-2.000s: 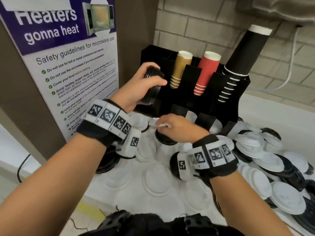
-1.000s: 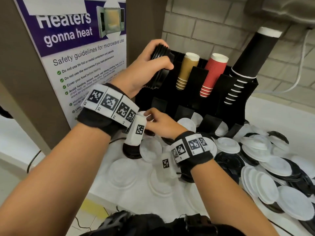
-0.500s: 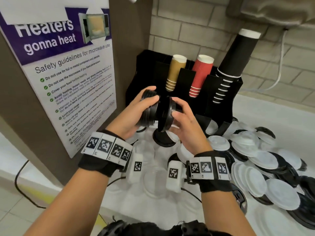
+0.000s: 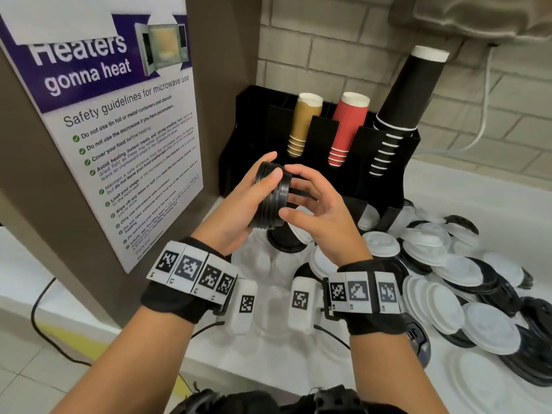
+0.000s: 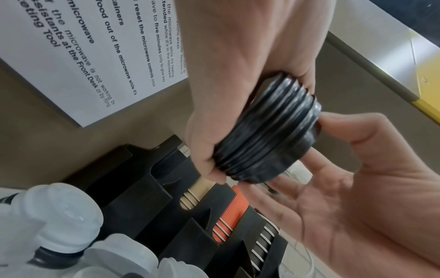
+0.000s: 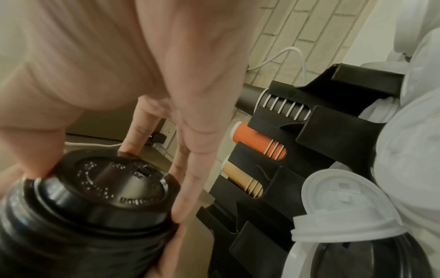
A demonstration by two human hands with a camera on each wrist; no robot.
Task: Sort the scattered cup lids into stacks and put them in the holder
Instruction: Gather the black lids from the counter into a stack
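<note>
Landmark: the black holder [image 4: 385, 174] against the brick wall, with paper-cup stacks [image 4: 348, 127] in its upper slots.
Black lid stack [image 4: 271, 198]: held on its side in the air just in front of the holder, not yet in any slot.
Left hand [image 4: 239, 210]: fingers and thumb curled round the stack's ribbed rim, clamped on it.
Right hand [image 4: 316, 210]: fingers nearly straight and spread, tips touching the outer lid's rim; it presses and does not grasp.
Progress: early, by my reading. One black stack is gathered; many loose white and black lids [image 4: 448, 270] lie to the right of the holder and in front of it. A few white lids sit in its lower front pockets.
Left to do: slot this stack, then sort the rest.
Left wrist view only: the separate ribbed lid edges [image 5: 266, 131], showing how the lids nest.
Right wrist view only: the embossed top face of the end lid [image 6: 114, 178].
</note>
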